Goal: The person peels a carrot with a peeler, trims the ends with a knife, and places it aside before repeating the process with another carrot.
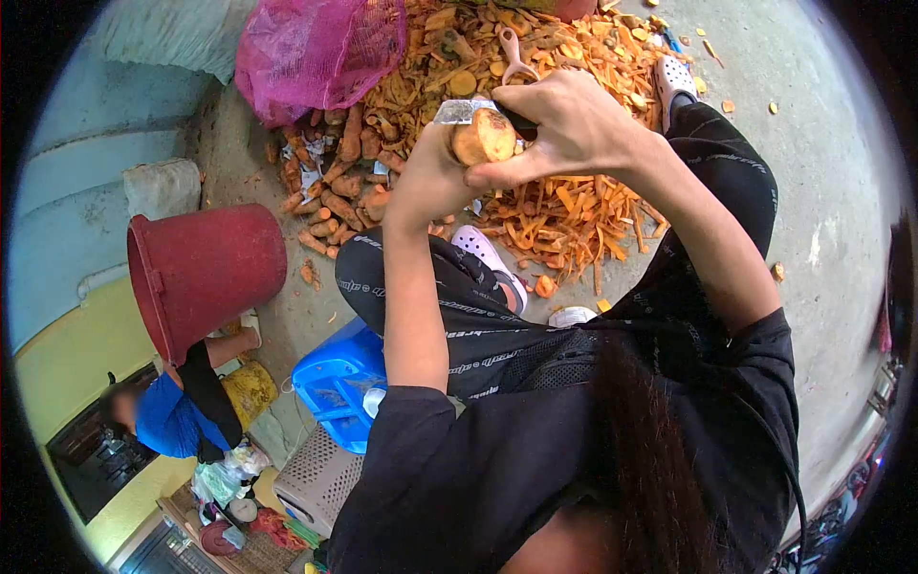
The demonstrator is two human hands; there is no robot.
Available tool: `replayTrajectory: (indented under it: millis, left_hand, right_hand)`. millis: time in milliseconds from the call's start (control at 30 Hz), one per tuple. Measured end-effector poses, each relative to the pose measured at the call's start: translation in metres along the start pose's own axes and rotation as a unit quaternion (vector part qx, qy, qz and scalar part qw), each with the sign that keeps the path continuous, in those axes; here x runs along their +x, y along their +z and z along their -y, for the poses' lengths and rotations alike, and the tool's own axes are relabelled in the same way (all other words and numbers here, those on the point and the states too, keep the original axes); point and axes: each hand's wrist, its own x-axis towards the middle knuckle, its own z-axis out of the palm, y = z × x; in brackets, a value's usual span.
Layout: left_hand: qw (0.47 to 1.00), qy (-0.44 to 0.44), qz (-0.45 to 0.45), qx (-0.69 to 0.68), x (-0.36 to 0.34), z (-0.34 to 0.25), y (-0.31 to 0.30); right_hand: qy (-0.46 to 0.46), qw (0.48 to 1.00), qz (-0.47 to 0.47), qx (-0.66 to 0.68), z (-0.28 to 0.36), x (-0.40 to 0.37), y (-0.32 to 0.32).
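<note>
A thick orange root with a cut, pale end (485,137) is in my left hand (427,179), whose fingers wrap round it from the left. My right hand (574,124) is closed round the dark handle of a knife, its thumb against the root's lower right side. The wide, wet blade (463,111) lies across the top of the root. Below and behind the hands, orange peelings (564,225) are heaped on the floor, with unpeeled roots (339,206) to the left. A pink peeler (513,50) lies on the heap beyond my hands.
A pink mesh sack (320,57) stands at the upper left. Left of me are a red bucket (215,273), a blue plastic container (339,383) and a grey perforated crate (318,478). Another person in a blue top (172,416) is at the far left.
</note>
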Motion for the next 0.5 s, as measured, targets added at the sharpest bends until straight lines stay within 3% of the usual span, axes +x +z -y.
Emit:
replayTrajectory:
  millis: [433, 500]
  left_hand:
    - [0.991, 0.048, -0.109, 0.056, 0.011, 0.015, 0.008]
    - [0.992, 0.002, -0.122, 0.012, 0.011, 0.011, 0.009]
  right_hand:
    - [0.0, 0.997, -0.057, -0.059, -0.003, 0.0, 0.016]
    - [0.031, 0.997, -0.049, -0.046, -0.002, 0.003, 0.011]
